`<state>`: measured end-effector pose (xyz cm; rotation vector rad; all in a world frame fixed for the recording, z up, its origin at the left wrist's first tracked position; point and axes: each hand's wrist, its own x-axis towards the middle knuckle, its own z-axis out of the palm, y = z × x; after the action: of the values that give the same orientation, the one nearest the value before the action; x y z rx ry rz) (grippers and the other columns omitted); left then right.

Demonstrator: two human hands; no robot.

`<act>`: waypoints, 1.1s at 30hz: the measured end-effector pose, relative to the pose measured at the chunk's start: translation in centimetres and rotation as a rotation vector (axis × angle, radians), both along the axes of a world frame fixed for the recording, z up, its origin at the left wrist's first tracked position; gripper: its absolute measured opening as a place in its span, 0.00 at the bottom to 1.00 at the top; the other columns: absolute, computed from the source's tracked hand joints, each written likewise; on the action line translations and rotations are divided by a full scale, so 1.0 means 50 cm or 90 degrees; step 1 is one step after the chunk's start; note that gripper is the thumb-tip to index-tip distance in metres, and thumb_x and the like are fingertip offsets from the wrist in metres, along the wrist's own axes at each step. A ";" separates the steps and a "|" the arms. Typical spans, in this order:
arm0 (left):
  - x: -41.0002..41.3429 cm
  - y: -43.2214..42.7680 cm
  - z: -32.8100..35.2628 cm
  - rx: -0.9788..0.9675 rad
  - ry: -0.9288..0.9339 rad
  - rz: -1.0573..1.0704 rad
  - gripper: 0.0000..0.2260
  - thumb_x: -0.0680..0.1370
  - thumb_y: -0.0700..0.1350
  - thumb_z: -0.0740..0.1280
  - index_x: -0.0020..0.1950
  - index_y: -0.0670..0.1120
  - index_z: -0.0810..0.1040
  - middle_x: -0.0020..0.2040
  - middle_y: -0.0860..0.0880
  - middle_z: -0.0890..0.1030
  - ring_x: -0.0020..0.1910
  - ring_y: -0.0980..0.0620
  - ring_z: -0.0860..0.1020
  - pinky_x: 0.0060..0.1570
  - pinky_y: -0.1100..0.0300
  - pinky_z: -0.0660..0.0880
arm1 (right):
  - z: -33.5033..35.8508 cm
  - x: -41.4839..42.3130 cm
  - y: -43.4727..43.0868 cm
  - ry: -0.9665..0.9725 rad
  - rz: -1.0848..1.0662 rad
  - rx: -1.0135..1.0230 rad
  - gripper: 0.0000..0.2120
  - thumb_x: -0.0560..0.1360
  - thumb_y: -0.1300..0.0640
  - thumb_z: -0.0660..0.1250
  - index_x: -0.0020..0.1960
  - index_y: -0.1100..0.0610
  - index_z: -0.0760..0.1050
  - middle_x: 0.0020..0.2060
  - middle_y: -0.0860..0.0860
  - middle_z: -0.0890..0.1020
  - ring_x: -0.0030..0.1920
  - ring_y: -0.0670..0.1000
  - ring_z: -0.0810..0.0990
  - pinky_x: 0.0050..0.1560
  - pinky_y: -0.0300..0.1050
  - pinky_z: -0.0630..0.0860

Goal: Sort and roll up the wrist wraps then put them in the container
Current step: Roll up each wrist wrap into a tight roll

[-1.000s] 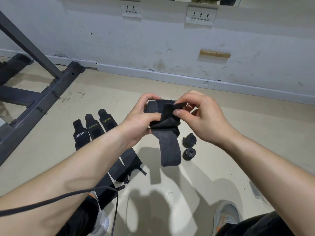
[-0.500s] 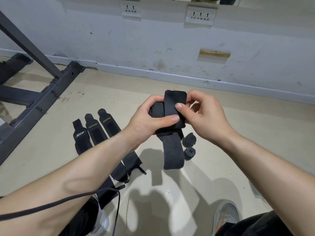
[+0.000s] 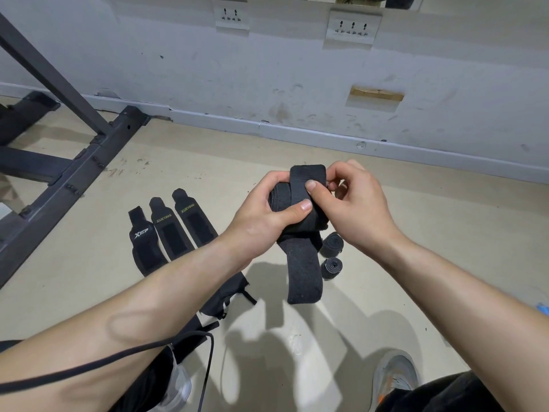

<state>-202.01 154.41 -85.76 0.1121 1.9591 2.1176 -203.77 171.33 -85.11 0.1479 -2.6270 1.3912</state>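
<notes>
Head view: left hand (image 3: pixel 264 212) and right hand (image 3: pixel 356 209), fingers (image 3: pixel 297 208) curled around half-rolled wrist wrap (image 3: pixel 303 272)

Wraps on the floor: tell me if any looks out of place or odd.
Mostly tidy. The flat XTEP wrap lies beside two XUEYING wraps, so it is the unmatched one. Two rolls sit together to their right.

Floor (image 3: pixel 430 221) right of the two rolled wraps (image 3: pixel 332 247) lies open — flat wraps (image 3: pixel 173 233) and a steel frame (image 3: pixel 68 185) crowd the left.
</notes>
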 end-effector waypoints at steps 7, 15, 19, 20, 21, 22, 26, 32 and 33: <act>0.006 0.006 -0.014 -0.088 0.057 -0.002 0.24 0.72 0.46 0.75 0.65 0.57 0.71 0.51 0.49 0.82 0.52 0.48 0.83 0.58 0.49 0.81 | -0.002 -0.022 0.012 -0.136 0.001 -0.057 0.11 0.77 0.50 0.72 0.40 0.52 0.74 0.36 0.46 0.75 0.33 0.46 0.72 0.38 0.44 0.68; 0.001 0.003 -0.008 -0.154 0.139 -0.018 0.15 0.72 0.46 0.74 0.58 0.56 0.78 0.56 0.54 0.81 0.59 0.50 0.80 0.63 0.46 0.77 | 0.010 -0.026 0.014 -0.236 0.000 -0.139 0.11 0.78 0.52 0.72 0.40 0.54 0.75 0.32 0.46 0.76 0.28 0.41 0.72 0.31 0.35 0.68; -0.003 -0.001 -0.010 -0.157 0.138 -0.005 0.17 0.71 0.47 0.75 0.58 0.56 0.78 0.55 0.60 0.82 0.59 0.56 0.80 0.64 0.53 0.77 | 0.012 -0.022 0.012 -0.307 -0.005 -0.181 0.11 0.78 0.49 0.71 0.43 0.53 0.74 0.35 0.48 0.77 0.32 0.46 0.73 0.32 0.38 0.68; -0.003 -0.002 -0.010 -0.159 0.139 -0.002 0.17 0.71 0.47 0.75 0.58 0.56 0.79 0.55 0.61 0.82 0.59 0.57 0.80 0.64 0.54 0.77 | 0.012 -0.021 0.011 -0.330 -0.008 -0.194 0.11 0.78 0.48 0.71 0.43 0.52 0.73 0.36 0.48 0.77 0.35 0.48 0.72 0.35 0.42 0.68; -0.004 -0.003 -0.011 -0.160 0.140 0.000 0.17 0.70 0.47 0.76 0.58 0.56 0.79 0.55 0.61 0.82 0.59 0.58 0.80 0.63 0.55 0.77 | 0.012 -0.020 0.010 -0.351 -0.010 -0.209 0.11 0.79 0.48 0.71 0.43 0.51 0.73 0.36 0.48 0.77 0.36 0.49 0.72 0.36 0.44 0.68; -0.005 -0.004 -0.012 -0.160 0.139 0.000 0.18 0.70 0.47 0.76 0.58 0.56 0.79 0.55 0.61 0.82 0.59 0.58 0.80 0.63 0.55 0.77 | 0.012 -0.020 0.010 -0.369 -0.010 -0.226 0.11 0.79 0.49 0.70 0.43 0.51 0.72 0.36 0.48 0.77 0.36 0.50 0.72 0.36 0.44 0.68; -0.004 -0.004 -0.015 -0.146 0.116 -0.005 0.17 0.70 0.47 0.76 0.57 0.55 0.79 0.54 0.60 0.83 0.57 0.57 0.81 0.60 0.58 0.78 | 0.011 -0.019 0.009 -0.408 -0.002 -0.284 0.10 0.80 0.52 0.68 0.42 0.51 0.71 0.37 0.49 0.78 0.36 0.51 0.73 0.37 0.45 0.68; -0.014 -0.006 -0.017 -0.082 0.007 0.018 0.15 0.75 0.45 0.78 0.59 0.54 0.80 0.53 0.53 0.83 0.52 0.53 0.83 0.48 0.56 0.79 | 0.001 -0.020 0.011 -0.139 -0.068 -0.042 0.05 0.80 0.50 0.67 0.49 0.51 0.76 0.40 0.46 0.80 0.38 0.46 0.76 0.42 0.46 0.72; -0.017 -0.007 -0.016 -0.072 -0.012 0.024 0.15 0.75 0.46 0.77 0.59 0.55 0.80 0.53 0.52 0.83 0.52 0.51 0.83 0.46 0.53 0.80 | 0.003 -0.016 0.009 -0.066 -0.059 -0.008 0.03 0.80 0.50 0.67 0.49 0.49 0.77 0.44 0.45 0.80 0.40 0.44 0.76 0.45 0.45 0.73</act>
<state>-202.85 154.07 -86.55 0.0337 2.0802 2.0169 -204.58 171.79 -84.94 -0.0473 -2.6688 1.4211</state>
